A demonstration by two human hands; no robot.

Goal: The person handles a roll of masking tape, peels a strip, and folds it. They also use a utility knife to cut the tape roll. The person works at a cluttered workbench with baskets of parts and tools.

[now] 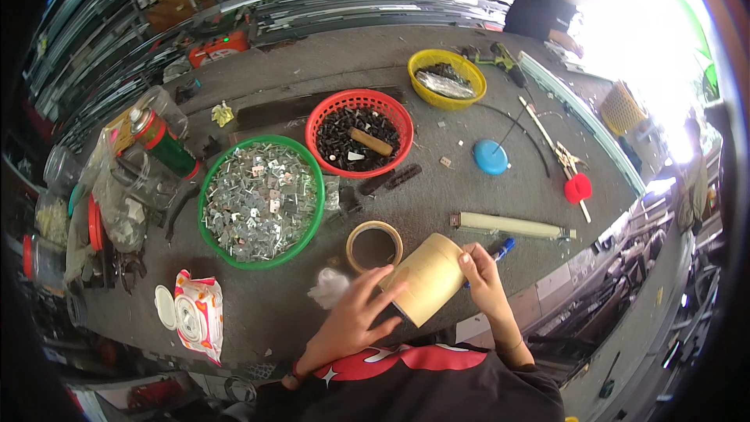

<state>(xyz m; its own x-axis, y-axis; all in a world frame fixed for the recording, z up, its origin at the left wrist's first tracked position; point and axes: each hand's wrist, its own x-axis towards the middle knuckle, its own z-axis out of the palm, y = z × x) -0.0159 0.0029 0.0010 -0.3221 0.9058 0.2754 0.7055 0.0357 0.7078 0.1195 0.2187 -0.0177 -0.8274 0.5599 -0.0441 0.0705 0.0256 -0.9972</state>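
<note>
A wide tan roll of tape [432,275] is tilted above the near edge of the table, between my two hands. My right hand [484,277] grips its right end, thumb on the near face and the other fingers mostly hidden behind. At the left end, my left hand [361,314] has its fingers spread around the roll, fingertips against it and thumb by the lower edge. Just behind the left fingers, a second, narrower tape ring [374,247] lies on the table. Crumpled clear plastic [330,289] sits near my left hand. A blue marker [505,248] lies partly hidden behind my right hand.
A green basket of metal brackets [205,228], a red basket of black parts [312,121] and a yellow basket [418,92] stand beyond. Wet wipes [199,316], a spray can [164,143], a blue disc [491,156] and a beige bar [512,225] surround them. A person [535,9] sits far right.
</note>
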